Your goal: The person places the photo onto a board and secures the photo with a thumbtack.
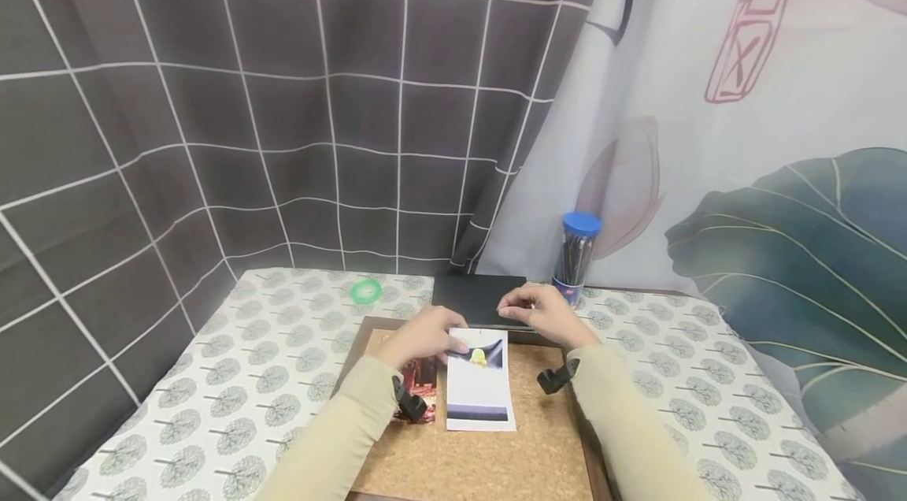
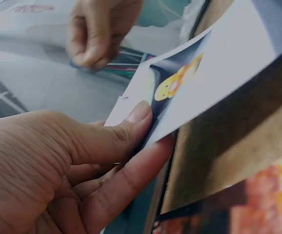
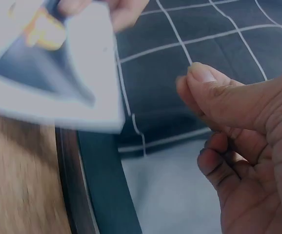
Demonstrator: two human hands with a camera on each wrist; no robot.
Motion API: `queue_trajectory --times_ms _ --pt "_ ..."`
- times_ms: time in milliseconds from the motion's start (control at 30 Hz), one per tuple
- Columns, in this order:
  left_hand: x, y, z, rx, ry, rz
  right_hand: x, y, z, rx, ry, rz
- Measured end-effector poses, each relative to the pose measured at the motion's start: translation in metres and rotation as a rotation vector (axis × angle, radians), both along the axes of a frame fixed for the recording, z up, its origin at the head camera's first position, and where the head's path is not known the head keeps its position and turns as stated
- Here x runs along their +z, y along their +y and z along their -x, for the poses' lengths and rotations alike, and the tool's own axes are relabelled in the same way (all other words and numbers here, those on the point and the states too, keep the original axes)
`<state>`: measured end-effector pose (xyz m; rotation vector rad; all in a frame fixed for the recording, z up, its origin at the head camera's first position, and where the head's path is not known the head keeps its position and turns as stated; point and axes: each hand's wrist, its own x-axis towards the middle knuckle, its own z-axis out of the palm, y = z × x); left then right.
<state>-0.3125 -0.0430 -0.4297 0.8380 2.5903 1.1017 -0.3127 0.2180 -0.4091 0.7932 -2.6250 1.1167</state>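
Note:
A white-bordered photo print [image 1: 479, 398] with a yellow toy figure on it is pinched between the thumb and fingers of my left hand [image 1: 425, 334]. In the left wrist view the print [image 2: 229, 73] bends and stands tilted over the cork board [image 1: 538, 438]. A small mark shows near its top edge. My right hand [image 1: 544, 313] is raised at the board's far right, apart from the print. Its thumb and index fingertips [image 3: 202, 73] meet, the other fingers curl, and nothing shows between them. A reddish picture [image 1: 425, 387] lies on the board, partly covered by my left hand and wrist.
Behind the board's wooden frame lies a flat black item [image 1: 468, 296]. A clear jar of pens with a blue lid [image 1: 581, 224] stands at the back right. A green ring [image 1: 365, 291] lies on the tree-patterned tablecloth [image 1: 283, 359]. Curtains [image 1: 354, 115] hang behind the table.

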Motion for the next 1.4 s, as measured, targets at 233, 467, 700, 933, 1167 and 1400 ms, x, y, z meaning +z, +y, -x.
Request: queue_trajectory --times_ms 233,467,700,933,1167,1400 --pt "-0.013 0.006 -0.006 0.012 0.125 0.145 -0.019 -0.02 -0.003 0.07 -0.079 0.047" --pt "-0.019 0.008 -0.007 0.017 0.252 0.215 -0.04 -0.025 -0.006 0.049 -0.126 0.132" --pt "-0.019 0.01 -0.004 0.027 0.285 0.246 -0.054 -0.022 0.001 0.052 -0.126 0.014" --pt "-0.021 0.01 -0.003 0.044 0.282 0.252 -0.06 -0.016 0.004 0.078 -0.142 -0.055" --pt "-0.021 0.009 -0.004 0.063 0.277 0.245 -0.063 -0.015 0.005 0.134 -0.13 -0.083" --pt "-0.021 0.007 -0.006 0.084 0.257 0.241 -0.065 -0.016 0.006 0.163 -0.121 -0.069"
